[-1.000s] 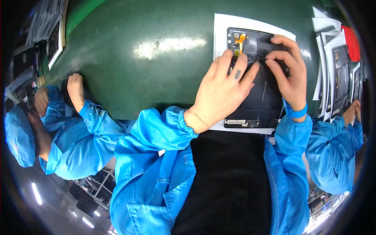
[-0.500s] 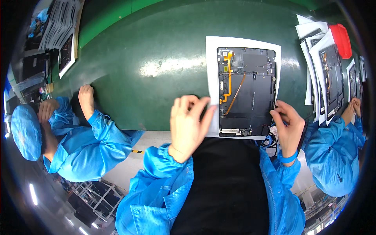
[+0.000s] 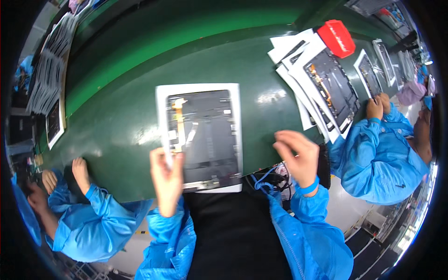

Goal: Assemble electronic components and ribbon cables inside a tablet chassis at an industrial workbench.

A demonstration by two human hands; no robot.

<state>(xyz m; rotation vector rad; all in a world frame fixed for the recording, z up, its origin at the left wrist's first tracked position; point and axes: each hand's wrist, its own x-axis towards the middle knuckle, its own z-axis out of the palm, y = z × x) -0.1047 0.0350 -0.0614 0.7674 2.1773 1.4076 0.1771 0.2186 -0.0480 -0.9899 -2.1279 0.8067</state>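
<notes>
A black tablet housing (image 3: 210, 135) with orange flex cables lies on a white sheet (image 3: 234, 91) over the green bench. My left hand (image 3: 167, 184) grips its lower left edge, thumb over the housing and fingers along the sheet's side. Some of that grip is hidden. To the right of the housing, apart from it, my right hand (image 3: 301, 156) hovers over the bench's near edge. Its fingers are loosely bent, thumb and forefinger apart, with nothing seen between them; it is slightly blurred.
At the right stands a fanned pile of white sheets with tablet housings (image 3: 333, 84), beside a red tray-like object (image 3: 337, 38). A tall stack of grey sheets (image 3: 46, 79) is at the far left. Co-workers in blue sit on either side. A coiled blue cord (image 3: 265, 185) hangs near my waist.
The view has swung right. The housing and its sheet have slid left along the bench, my left hand now gripping the edge. My right hand has come off the housing's right side.
</notes>
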